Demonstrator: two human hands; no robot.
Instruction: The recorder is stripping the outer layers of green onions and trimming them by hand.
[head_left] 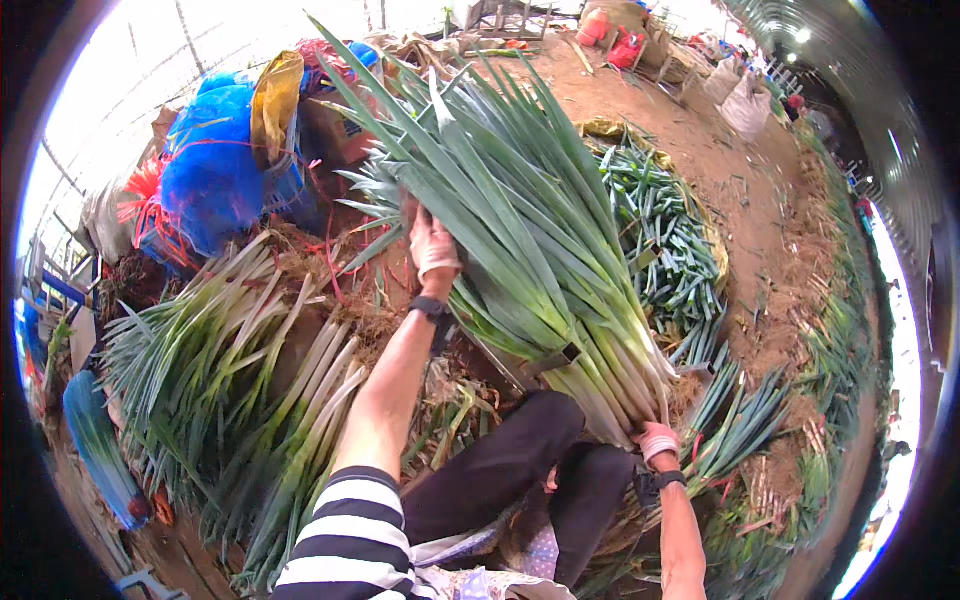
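A large bundle of long green onions (520, 230) lies slantwise in front of me, leaves toward the far left and white root ends toward my right knee. At the left edge of its leaves, my left hand (433, 250), in a pale pinkish glove, grips the bundle; its fingertips are partly hidden by the leaves. Gloved as well, my right hand (657, 442) is closed around the white stalks near the root ends. A dark metal piece (558, 358) shows against the lower stalks. Dark bands circle both wrists.
Loose green onions (200, 370) are piled on my left. Cut green leaves (655, 225) fill a yellow-edged sack beyond the bundle. Blue plastic (210, 165) and red strings (150, 200) stand at the far left. More onions (745, 420) lie on the right, and white sacks (745, 105) farther back.
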